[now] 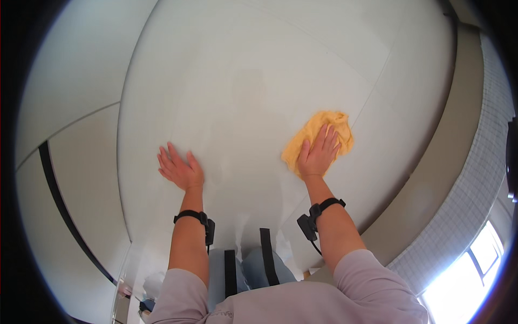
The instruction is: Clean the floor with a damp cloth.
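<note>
A crumpled yellow cloth (297, 156) lies on the pale, glossy floor (251, 121) to the right of centre. Pressed flat on top of it, my right hand (319, 156) holds the cloth against the floor, thumb spread from the fingers. The cloth beneath the palm is hidden. On the left, my left hand (181, 168) rests on the bare floor with its fingers apart and nothing in it. Each forearm wears a black strap with a small black device, the left device (210, 231) and the right device (307, 227), each trailing a cable.
White cabinet panels (85, 162) with a dark vertical strip border the floor on the left. Along the right curves a beige bed side (437, 150) under checked fabric (465, 170). A bright window (457, 279) is at lower right. My knees (267, 263) are near the bottom.
</note>
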Motion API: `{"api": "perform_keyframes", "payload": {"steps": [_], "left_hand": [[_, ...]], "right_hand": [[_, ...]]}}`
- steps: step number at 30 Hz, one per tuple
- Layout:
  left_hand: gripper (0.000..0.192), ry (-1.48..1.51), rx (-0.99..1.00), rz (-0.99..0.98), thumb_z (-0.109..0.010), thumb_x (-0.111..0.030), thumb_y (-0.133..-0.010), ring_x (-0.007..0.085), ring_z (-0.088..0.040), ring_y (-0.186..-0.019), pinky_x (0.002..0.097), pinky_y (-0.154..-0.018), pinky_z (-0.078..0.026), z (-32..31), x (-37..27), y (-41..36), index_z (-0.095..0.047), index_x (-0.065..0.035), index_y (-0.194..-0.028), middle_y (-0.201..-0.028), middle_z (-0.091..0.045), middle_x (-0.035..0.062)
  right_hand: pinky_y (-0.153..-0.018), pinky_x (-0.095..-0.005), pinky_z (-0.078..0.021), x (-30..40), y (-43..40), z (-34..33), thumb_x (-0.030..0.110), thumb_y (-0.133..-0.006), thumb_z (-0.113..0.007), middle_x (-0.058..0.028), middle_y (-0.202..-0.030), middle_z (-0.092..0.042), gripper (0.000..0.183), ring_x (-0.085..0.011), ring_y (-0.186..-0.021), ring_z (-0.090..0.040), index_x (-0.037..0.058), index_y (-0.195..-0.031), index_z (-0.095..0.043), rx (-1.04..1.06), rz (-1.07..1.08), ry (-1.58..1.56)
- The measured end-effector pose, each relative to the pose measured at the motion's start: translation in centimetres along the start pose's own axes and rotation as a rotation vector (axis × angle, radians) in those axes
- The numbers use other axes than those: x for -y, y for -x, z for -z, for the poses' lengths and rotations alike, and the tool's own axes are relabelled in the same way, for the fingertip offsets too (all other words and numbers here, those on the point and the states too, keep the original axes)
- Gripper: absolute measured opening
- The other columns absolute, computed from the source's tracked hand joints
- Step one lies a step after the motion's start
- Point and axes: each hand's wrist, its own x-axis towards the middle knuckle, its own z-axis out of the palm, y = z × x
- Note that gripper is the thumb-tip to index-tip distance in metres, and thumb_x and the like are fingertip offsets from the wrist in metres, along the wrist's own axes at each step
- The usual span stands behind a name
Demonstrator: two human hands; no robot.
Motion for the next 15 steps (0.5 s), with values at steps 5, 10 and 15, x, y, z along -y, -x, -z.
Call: {"api": "perform_keyframes", "payload": {"steps": [5,10,15], "left_hand": [[0.058,-0.012,-0.001,-0.018,-0.040,-0.041,-0.088,0.0330,-0.019,-0.132,0.0551,-0.103,-0.014,0.0,-0.3,0.1,-0.028,-0.0129,-0.138,-0.143,-0.024,0.0125],[0.058,-0.024,-0.012,-0.017,-0.040,-0.041,-0.088,0.0332,-0.018,-0.132,0.0552,-0.103,-0.013,0.1,-0.9,0.2,-0.027,-0.0137,-0.138,-0.143,-0.024,0.0125],[0.058,-0.009,-0.029,0.004,-0.042,-0.040,-0.087,0.0341,-0.018,-0.131,0.0564,-0.103,-0.011,0.5,-1.2,0.1,-0.029,-0.0131,-0.137,-0.142,-0.024,0.0127]], "right_hand": [[-0.105,-0.0544,-0.0113,-0.6,0.0,-0.1,0.038,-0.086,-0.041,-0.0166,-0.141,-0.028,0.061,-0.0374,-0.130,-0.022,0.0054,-0.136,-0.029,0.000,-0.002,-0.006],[-0.105,-0.0538,-0.0121,-0.9,-0.4,-0.1,0.039,-0.085,-0.042,-0.0154,-0.140,-0.029,0.062,-0.0359,-0.129,-0.024,0.0055,-0.136,-0.030,-0.008,0.008,-0.003],[-0.105,-0.0517,-0.0141,-1.2,-1.6,-0.4,0.042,-0.085,-0.043,-0.0153,-0.141,-0.027,0.065,-0.0347,-0.130,-0.024,0.0035,-0.136,-0.030,-0.062,-0.169,-0.032]]}}
